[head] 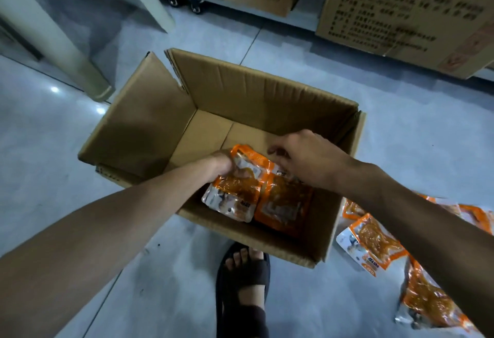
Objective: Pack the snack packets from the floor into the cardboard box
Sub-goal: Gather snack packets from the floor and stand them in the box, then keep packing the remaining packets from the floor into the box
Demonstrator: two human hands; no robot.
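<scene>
An open brown cardboard box (160, 124) stands on the floor, flaps raised, its bottom mostly bare. In its near right corner lie two orange-and-white snack packets (232, 193), side by side and touching, the left one tilted. More of the same packets (370, 241) lie scattered on the floor just right of the box.

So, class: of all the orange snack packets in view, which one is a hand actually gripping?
The packet at the box's near-left, held by the left hand. Its neighbour lies loose; the others lie on the floor.
</scene>
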